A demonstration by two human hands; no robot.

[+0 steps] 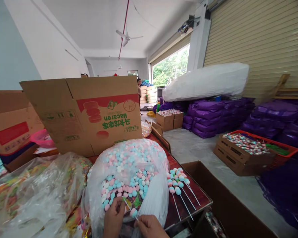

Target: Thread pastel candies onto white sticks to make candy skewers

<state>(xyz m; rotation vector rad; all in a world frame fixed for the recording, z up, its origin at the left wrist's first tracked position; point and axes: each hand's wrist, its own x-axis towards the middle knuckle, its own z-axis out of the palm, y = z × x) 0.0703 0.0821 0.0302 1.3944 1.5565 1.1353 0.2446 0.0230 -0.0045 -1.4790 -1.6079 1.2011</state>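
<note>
My right hand (149, 226) pinches the lower end of a thin white stick (128, 205). Pink and blue candies (133, 212) are threaded partway along it. Close to the stick's upper tip is my left hand (114, 216), its thumb and fingers pinched together; what they hold is hidden. Both hands are over an opened clear plastic bag (154, 195) full of pink, blue and white round candies (121, 189). Some green and amber gummy candies (136, 201) show in its near part. Right of the bag, several finished-looking candy skewers (178, 185) lie in a pile.
The red-brown table (197, 198) ends at the right, beside an open cardboard box (228, 198). A large Macaron carton (109, 115) stands behind the bag. At left lies another plastic bag (47, 188) of colourful candies. Purple sacks (213, 115) are stacked on the floor; a person (139, 91) stands far back.
</note>
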